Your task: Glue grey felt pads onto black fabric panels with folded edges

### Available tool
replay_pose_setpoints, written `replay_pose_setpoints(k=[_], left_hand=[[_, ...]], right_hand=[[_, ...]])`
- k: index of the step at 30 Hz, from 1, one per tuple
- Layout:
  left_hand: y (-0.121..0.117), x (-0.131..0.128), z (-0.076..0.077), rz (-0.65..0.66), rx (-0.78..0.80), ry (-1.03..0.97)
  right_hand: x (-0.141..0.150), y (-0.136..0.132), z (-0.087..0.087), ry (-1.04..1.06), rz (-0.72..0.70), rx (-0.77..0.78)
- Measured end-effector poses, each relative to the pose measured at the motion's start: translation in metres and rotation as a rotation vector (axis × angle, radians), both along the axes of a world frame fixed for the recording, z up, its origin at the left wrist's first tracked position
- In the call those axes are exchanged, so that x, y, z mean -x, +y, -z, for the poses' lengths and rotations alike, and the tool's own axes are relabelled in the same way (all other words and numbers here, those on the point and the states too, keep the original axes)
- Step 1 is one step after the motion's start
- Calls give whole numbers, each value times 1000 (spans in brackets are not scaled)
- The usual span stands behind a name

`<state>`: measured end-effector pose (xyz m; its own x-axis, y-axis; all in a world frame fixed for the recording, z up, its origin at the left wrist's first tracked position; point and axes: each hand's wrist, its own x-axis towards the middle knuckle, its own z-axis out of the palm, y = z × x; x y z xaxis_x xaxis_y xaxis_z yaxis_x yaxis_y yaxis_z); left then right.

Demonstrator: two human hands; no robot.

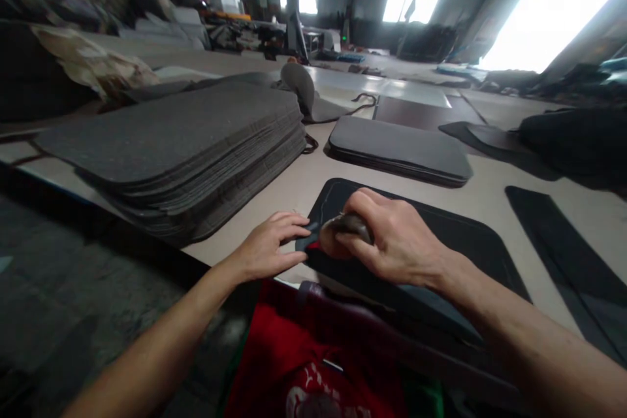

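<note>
A black mat-like panel [465, 238] with rounded corners and a pale line along its edge lies flat on the table in front of me. My right hand [399, 235] is closed round a dark, rounded hand tool [337, 232], held low over the panel's left part; its exact kind is hard to make out. A small red patch [312, 245] shows beside the tool. At the panel's left edge, my left hand [272, 245] has its fingers apart, the tips at a bluish-grey strip [306, 235] there. It holds nothing.
To the left stands a thick stack of grey felt-like sheets [206, 124]. Behind the panel lies a smaller stack of grey rounded pieces [399, 144]. A long dark strip [563, 248] and a black heap [578, 140] are on the right. The table edge [196, 255] runs close to me.
</note>
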<state>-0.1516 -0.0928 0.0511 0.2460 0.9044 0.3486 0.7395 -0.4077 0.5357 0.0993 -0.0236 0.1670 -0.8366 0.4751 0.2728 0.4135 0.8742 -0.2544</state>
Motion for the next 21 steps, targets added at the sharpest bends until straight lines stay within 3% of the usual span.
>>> replay_pose_setpoints(k=[8,21], left_hand=[[2,0,0,8,-12,11],[1,1,1,15,9,7]], right_hand=[[-11,4,-12,-72,72,-13],[7,2,-3,-34,28,-44]])
